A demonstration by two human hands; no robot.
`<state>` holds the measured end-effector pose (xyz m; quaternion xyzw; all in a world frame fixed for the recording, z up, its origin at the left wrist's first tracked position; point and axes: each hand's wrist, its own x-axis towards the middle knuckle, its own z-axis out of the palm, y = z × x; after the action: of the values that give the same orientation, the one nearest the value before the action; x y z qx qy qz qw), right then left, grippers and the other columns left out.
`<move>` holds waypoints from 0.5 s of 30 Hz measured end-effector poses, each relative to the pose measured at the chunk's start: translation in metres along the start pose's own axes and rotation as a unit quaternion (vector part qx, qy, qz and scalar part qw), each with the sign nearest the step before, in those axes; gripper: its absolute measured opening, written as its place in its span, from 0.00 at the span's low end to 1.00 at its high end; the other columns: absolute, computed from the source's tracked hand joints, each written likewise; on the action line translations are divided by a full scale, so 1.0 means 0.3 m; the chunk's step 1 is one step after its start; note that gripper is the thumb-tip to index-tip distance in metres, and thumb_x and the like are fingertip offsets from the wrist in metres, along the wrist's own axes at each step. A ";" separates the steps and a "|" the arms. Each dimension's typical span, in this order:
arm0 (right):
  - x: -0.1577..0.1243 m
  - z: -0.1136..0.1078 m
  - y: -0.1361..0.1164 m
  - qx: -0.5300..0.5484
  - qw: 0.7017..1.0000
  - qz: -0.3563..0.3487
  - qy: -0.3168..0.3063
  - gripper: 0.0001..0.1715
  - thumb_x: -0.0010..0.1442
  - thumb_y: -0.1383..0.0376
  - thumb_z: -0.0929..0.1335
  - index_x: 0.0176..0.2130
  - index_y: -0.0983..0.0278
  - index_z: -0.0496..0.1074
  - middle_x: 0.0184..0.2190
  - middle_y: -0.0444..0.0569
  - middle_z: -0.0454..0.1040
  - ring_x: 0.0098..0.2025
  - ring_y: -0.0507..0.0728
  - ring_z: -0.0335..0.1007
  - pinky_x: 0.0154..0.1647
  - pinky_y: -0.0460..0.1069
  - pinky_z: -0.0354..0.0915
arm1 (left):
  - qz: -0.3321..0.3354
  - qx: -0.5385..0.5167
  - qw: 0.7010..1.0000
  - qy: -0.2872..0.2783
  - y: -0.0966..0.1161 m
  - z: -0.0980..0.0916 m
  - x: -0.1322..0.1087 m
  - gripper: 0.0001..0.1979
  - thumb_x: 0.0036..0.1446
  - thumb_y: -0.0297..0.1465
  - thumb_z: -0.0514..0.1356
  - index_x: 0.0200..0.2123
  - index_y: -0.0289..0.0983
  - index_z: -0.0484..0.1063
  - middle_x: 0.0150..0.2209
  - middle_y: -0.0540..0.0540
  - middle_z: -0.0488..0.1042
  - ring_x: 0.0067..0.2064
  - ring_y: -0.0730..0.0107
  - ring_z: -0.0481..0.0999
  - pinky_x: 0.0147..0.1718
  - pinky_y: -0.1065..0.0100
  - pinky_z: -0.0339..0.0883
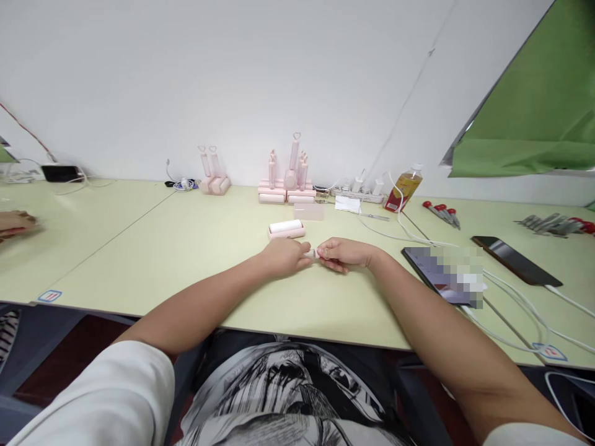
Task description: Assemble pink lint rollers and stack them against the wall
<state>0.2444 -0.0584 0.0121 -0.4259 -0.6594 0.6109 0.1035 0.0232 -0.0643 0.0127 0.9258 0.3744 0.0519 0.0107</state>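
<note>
My left hand (284,256) is closed around a small pale, see-through handle (310,253), held low over the table. The fingers of my right hand (343,250) pinch the other end of this handle; the fingertips hide much of it. Just beyond my left hand lies a pink lint roller head (287,230) with a white roll. Behind it rests a translucent pink cover (308,212). Further back, against the wall, stands a group of pink lint rollers (291,179) with upright handles.
More pink lint rollers (214,179) stand at the back left. To the right are a tilted drink bottle (403,188), a power strip (365,195), a phone with a lit screen (441,275), a dark phone (515,260), cables and red-ended tools (441,214). Another person's hand (16,223) shows at far left.
</note>
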 end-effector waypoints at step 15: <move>0.025 -0.006 -0.016 -0.050 0.968 -0.173 0.172 0.21 0.53 0.52 0.73 0.40 0.65 0.74 0.29 0.44 0.72 0.28 0.50 0.64 0.31 0.47 0.64 | -0.081 -0.315 0.930 0.172 -0.098 0.003 0.008 0.22 0.54 0.44 0.63 0.48 0.38 0.68 0.33 0.51 0.73 0.32 0.72 0.71 0.33 0.70 0.66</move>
<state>0.2387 -0.0514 0.0140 -0.4081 -0.7254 0.4674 0.2979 0.0046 -0.0413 0.0102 0.8181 0.4085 0.3246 0.2418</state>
